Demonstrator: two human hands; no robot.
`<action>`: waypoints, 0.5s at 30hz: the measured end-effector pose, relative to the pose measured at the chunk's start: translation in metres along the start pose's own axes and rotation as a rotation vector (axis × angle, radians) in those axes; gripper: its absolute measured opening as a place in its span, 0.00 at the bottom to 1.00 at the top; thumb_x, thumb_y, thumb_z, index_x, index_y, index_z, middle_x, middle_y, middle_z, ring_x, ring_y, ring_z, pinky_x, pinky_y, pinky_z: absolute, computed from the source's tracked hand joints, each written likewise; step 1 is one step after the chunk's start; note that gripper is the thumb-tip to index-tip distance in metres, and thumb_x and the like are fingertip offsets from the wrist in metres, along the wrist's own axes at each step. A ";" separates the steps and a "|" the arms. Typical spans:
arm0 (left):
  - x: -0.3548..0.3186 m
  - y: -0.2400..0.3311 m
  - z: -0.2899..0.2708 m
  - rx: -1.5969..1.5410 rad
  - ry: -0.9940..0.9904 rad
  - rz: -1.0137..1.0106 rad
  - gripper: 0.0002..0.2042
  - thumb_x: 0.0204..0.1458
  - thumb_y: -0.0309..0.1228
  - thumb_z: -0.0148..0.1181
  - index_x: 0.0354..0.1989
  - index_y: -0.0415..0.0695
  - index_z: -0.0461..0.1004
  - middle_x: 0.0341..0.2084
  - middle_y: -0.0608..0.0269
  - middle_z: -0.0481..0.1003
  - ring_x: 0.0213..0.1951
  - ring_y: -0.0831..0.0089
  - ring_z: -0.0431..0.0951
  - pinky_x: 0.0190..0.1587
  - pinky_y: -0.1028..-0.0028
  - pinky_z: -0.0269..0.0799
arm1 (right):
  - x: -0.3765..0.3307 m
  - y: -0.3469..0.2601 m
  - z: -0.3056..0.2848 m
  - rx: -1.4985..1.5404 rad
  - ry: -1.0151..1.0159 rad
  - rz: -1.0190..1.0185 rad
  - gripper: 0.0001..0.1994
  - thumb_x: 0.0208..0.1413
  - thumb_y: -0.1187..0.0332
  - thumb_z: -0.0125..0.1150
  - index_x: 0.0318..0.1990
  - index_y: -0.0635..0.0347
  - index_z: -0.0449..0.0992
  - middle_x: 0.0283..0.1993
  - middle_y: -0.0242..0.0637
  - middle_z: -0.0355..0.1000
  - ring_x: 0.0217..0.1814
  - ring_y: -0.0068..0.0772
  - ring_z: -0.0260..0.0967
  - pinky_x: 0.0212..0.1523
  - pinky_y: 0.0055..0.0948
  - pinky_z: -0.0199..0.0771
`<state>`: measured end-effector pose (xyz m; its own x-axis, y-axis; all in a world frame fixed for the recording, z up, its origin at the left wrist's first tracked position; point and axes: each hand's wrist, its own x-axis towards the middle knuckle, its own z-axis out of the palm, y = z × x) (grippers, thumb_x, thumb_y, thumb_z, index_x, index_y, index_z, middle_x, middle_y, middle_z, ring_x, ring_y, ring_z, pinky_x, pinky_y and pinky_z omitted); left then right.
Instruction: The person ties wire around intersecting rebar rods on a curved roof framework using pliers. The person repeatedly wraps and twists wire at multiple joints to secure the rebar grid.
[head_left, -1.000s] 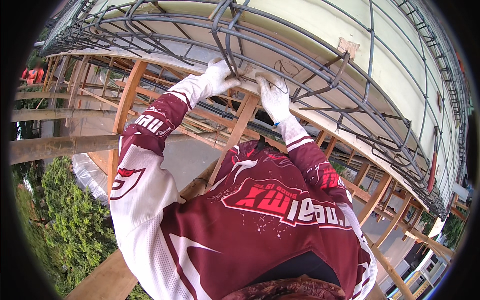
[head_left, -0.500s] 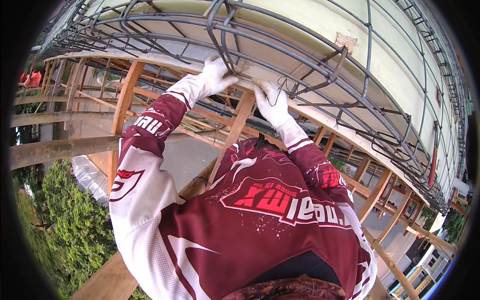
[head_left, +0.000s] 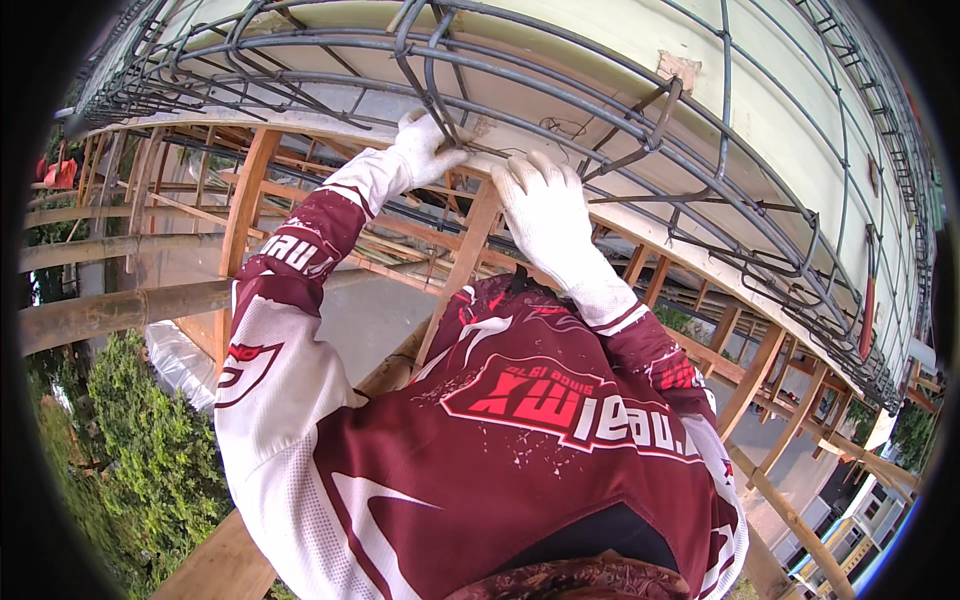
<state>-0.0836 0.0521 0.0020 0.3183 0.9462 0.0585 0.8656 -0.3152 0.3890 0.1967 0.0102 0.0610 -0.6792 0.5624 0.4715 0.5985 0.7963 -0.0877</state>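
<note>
Right hand (head_left: 545,205) lower now, left hand (head_left: 425,145) gripping rebar cage (head_left: 640,95)

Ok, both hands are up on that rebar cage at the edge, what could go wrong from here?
1. Bent stirrup ends and loose tie wire stick out beside the right hand; they could snag or pierce its thin white glove.
2. The left hand grips a stirrup among close-set bars; fingers could get pinched.
3. Bushes show far below the timber supports; leaning out risks a fall.
</note>
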 end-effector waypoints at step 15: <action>0.001 0.003 -0.003 -0.014 -0.046 -0.015 0.15 0.54 0.40 0.67 0.50 0.53 0.81 0.51 0.55 0.77 0.61 0.51 0.71 0.67 0.45 0.53 | 0.040 -0.012 -0.019 -0.125 -0.272 0.082 0.07 0.53 0.65 0.61 0.34 0.57 0.80 0.29 0.39 0.75 0.34 0.41 0.73 0.42 0.49 0.65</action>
<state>-0.0819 0.0519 0.0057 0.3233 0.9463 0.0102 0.8651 -0.2999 0.4020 0.1708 0.0189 0.0980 -0.7049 0.6764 0.2136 0.6925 0.7214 0.0010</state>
